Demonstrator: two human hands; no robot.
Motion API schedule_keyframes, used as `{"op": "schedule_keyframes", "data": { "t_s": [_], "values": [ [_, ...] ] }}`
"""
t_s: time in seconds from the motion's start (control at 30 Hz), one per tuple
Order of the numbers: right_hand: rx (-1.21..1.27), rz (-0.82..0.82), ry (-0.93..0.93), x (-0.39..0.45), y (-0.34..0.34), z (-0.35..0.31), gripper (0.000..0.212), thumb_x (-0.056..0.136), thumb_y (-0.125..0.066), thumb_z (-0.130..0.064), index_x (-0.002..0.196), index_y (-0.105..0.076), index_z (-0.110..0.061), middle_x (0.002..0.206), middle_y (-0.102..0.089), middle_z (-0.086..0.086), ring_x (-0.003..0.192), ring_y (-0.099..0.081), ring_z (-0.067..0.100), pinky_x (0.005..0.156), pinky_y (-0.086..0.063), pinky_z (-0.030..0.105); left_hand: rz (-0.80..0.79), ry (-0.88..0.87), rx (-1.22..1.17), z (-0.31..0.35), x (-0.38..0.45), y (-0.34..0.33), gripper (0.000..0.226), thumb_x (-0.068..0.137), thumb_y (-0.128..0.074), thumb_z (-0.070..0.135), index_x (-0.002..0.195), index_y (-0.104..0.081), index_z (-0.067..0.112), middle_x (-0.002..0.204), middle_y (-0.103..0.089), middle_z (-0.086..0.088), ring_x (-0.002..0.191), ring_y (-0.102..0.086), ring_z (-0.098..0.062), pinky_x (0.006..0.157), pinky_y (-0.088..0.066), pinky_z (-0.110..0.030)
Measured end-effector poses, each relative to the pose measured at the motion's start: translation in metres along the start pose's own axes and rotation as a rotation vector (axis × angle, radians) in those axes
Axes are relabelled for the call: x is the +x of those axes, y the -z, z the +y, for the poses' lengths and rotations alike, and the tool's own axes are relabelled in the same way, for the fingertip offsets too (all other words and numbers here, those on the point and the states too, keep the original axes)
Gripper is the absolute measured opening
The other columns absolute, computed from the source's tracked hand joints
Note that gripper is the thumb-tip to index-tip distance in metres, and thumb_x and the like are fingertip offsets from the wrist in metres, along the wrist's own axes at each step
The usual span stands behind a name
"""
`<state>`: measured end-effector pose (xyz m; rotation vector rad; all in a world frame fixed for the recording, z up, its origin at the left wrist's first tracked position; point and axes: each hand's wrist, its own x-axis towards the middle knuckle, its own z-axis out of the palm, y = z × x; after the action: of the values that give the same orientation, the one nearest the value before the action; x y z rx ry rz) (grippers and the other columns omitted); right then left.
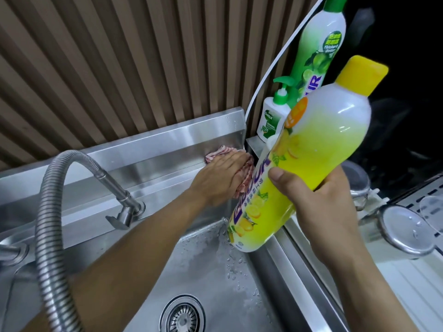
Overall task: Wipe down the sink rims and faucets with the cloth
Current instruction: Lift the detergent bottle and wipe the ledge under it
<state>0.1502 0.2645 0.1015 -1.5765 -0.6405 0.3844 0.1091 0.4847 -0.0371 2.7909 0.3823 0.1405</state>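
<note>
My left hand (219, 174) lies flat with straight fingers on a red-and-white striped cloth (221, 151), pressing it onto the back rim of the steel sink (153, 168) near the right rear corner. My right hand (318, 200) grips a yellow dish-soap bottle (309, 152) with a yellow cap, lifted and tilted above the sink's right edge. A flexible steel faucet hose (51, 188) arches on the left from its valve (127, 209) on the back wall of the sink.
A tall green soap bottle (318, 51) and a Dettol pump bottle (272, 118) stand at the right rear corner. The wet basin holds a drain strainer (182, 316). Steel lids (405, 233) lie on a white rack to the right. A ribbed wall panel (119, 68) rises behind.
</note>
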Motion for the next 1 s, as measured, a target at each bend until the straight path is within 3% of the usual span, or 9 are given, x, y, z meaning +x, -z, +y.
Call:
{"op": "schedule_keyframes", "data": {
  "t_s": [0.1,0.3,0.43,0.57,0.63,0.7,0.8,0.9,1.0],
  "values": [
    [0.029,-0.002,-0.002,-0.002,-0.002,0.000,0.031,0.073,-0.074,-0.029,0.103,-0.067,-0.026,0.090,-0.077,-0.018,0.080,-0.073,-0.001,0.062,-0.051,0.007,0.014,-0.048,-0.035,0.003,0.002,0.004,0.061,0.107,-0.046,0.035,0.159,-0.027,0.009,0.165,-0.029,-0.012,0.154,-0.025,-0.026,0.127,-0.015,-0.041],
    [0.033,-0.025,-0.020,-0.008,-0.003,0.000,0.020,0.076,-0.079,-0.025,0.091,-0.066,-0.030,0.082,-0.076,-0.021,0.073,-0.072,-0.004,0.058,-0.048,0.005,0.003,0.053,0.075,-0.016,-0.042,0.003,0.070,0.103,-0.013,0.060,0.161,-0.023,0.022,0.168,-0.025,-0.001,0.156,-0.018,-0.018,0.126,-0.017,-0.046],
    [0.039,-0.016,-0.043,-0.008,-0.003,0.000,0.021,0.074,-0.078,-0.025,0.091,-0.066,-0.031,0.082,-0.075,-0.021,0.074,-0.071,-0.004,0.058,-0.048,0.005,0.025,0.260,0.097,-0.026,-0.107,0.007,0.072,0.102,-0.012,0.066,0.163,-0.008,0.028,0.171,-0.007,0.003,0.158,-0.002,-0.015,0.128,-0.007,-0.047],
    [0.065,0.002,-0.066,-0.007,-0.007,-0.002,0.027,0.070,-0.075,-0.032,0.095,-0.065,-0.028,0.086,-0.076,-0.017,0.077,-0.072,0.000,0.059,-0.049,0.007,0.109,0.376,0.169,-0.025,-0.127,0.001,0.077,0.100,-0.014,0.068,0.163,-0.016,0.022,0.170,-0.012,-0.001,0.158,-0.007,-0.020,0.128,-0.007,-0.046],
    [0.057,0.002,-0.069,-0.006,-0.010,-0.003,0.026,0.070,-0.075,-0.032,0.094,-0.064,-0.031,0.085,-0.075,-0.019,0.077,-0.072,-0.002,0.060,-0.049,0.007,0.102,0.301,0.137,-0.027,-0.108,0.000,0.071,0.103,-0.017,0.064,0.162,-0.019,0.025,0.170,-0.015,0.000,0.157,-0.010,-0.019,0.128,-0.011,-0.047],
    [0.051,-0.019,-0.078,-0.010,-0.015,-0.002,0.028,0.073,-0.081,-0.028,0.095,-0.064,-0.031,0.084,-0.075,-0.021,0.078,-0.071,-0.003,0.061,-0.050,0.007,0.039,0.171,0.106,-0.029,-0.077,0.002,0.070,0.104,-0.005,0.062,0.162,-0.019,0.026,0.170,-0.018,0.001,0.158,-0.009,-0.016,0.126,-0.015,-0.048],
    [0.045,-0.048,-0.095,-0.019,-0.018,0.001,0.038,0.071,-0.079,-0.030,0.106,-0.067,-0.026,0.088,-0.076,-0.019,0.080,-0.072,-0.003,0.063,-0.050,0.007,-0.010,0.028,0.099,-0.017,-0.034,0.006,0.076,0.100,-0.003,0.053,0.160,-0.025,0.012,0.167,-0.024,-0.009,0.157,-0.016,-0.024,0.127,-0.013,-0.047],
    [0.062,-0.048,-0.118,-0.025,-0.016,0.009,0.043,0.069,-0.074,-0.029,0.111,-0.067,-0.023,0.090,-0.076,-0.018,0.081,-0.072,-0.003,0.063,-0.050,0.007,-0.014,-0.028,0.125,-0.003,-0.011,0.007,0.078,0.095,-0.020,0.049,0.158,-0.021,0.004,0.166,-0.024,-0.015,0.155,-0.020,-0.029,0.127,-0.007,-0.040],
    [0.072,-0.053,-0.139,-0.026,-0.015,0.014,0.047,0.068,-0.074,-0.030,0.114,-0.068,-0.023,0.092,-0.077,-0.018,0.084,-0.072,-0.002,0.065,-0.051,0.007,0.058,-0.037,0.290,-0.009,-0.005,-0.002,0.070,0.100,-0.007,0.044,0.159,-0.023,0.009,0.165,-0.027,-0.009,0.155,-0.022,-0.023,0.128,-0.009,-0.040]
  ]
}}
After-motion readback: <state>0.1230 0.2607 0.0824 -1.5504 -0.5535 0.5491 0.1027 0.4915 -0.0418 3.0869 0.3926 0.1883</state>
